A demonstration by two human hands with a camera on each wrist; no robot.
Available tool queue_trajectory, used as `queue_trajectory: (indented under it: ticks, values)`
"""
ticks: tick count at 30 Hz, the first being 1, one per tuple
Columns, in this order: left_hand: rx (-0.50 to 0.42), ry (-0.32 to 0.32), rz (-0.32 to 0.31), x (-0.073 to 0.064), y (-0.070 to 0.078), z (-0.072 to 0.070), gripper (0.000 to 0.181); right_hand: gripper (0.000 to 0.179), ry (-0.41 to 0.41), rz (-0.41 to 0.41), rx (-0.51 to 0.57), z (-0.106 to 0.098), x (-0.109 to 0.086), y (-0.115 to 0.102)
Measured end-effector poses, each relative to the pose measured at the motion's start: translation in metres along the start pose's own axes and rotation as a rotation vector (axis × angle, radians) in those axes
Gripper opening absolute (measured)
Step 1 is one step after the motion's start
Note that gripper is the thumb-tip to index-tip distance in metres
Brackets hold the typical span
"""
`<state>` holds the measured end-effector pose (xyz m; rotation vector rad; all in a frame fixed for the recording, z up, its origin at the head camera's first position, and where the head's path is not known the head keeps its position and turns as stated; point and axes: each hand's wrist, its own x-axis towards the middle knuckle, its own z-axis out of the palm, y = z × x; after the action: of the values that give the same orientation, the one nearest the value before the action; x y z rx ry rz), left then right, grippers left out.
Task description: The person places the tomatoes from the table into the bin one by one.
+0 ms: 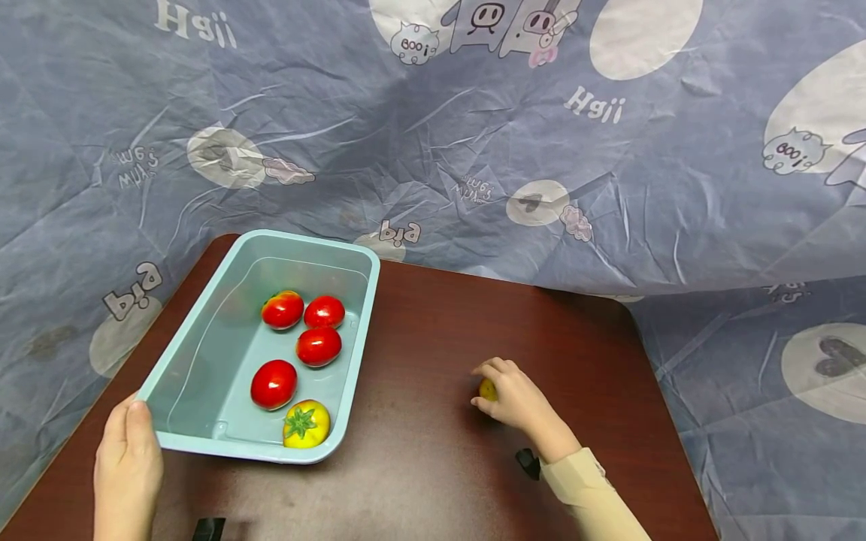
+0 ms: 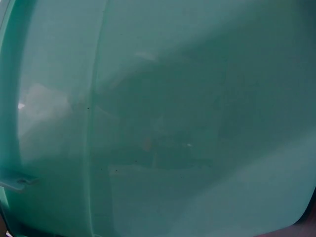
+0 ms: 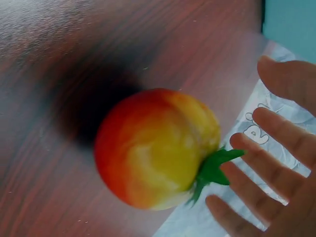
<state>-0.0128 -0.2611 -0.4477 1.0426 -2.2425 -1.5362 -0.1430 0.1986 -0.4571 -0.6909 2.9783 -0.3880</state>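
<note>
With the thumb over its near left corner, my left hand (image 1: 128,454) grips a light blue-green plastic tub (image 1: 368,323). In the left wrist view the tub's smooth wall (image 2: 158,108) fills nearly everything, and the hand is out of sight. Several tomatoes lie in the tub, among them a red one (image 1: 274,385) and a yellow one (image 1: 307,424) with a green calyx. On the right, my right hand (image 1: 517,398) is at another tomato (image 1: 488,388), mostly hidden in the head view. The right wrist view shows this red-and-yellow tomato (image 3: 158,150) on the table beside spread, extended fingers (image 3: 269,165).
The brown wooden table (image 1: 419,421) carries the tub at its left. A grey-blue printed cloth (image 1: 433,135) hangs behind and around the table. Small black objects show near the right wrist (image 1: 528,463) and at the front edge.
</note>
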Motion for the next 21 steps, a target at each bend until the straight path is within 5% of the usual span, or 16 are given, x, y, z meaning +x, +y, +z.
queue_trajectory:
  ticks: [21]
  values:
    - [-0.005, 0.031, 0.022, 0.000, -0.003, 0.001, 0.051, 0.071, -0.129, 0.162, 0.011, 0.016, -0.010, 0.011]
